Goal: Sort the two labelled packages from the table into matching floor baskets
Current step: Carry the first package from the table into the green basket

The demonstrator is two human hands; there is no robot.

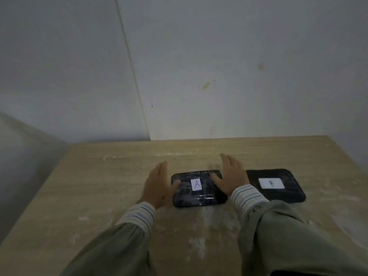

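pale wood-grain surface (99,196), scuffed and marked with whitish smears, set against a grey wall (239,56) with a vertical seam running down it.

item one: package a (199,189), flat, dark, wrapped in glossy film, with a white label (196,184) bearing a handwritten "a". it lies flat on the surface, directly between the two hands.

item two: package b (278,186), flat, dark, matte-looking, with a white label (271,183) bearing a "b". it lies flat on the surface just beyond the right hand's outer side, beside package a, with that hand and wrist in front of the gap between them; whether the two packages touch cannot be told.

left hand (158,186): fingers (162,169) extended and held together, palm turned inward at the left edge of package a, thumb resting on the package's near-left corner. the hand is spread, not closed round anything.

right hand (232,176): fingers (229,159) extended past the far right corner of package a, thumb lying over the package's top face. spread likewise; no closed grip is seen, and whether the palm presses the package's edge cannot be told.

both forearms: striped cuffs (246,197) under olive-grey sleeves (288,236), entering from the near edge.
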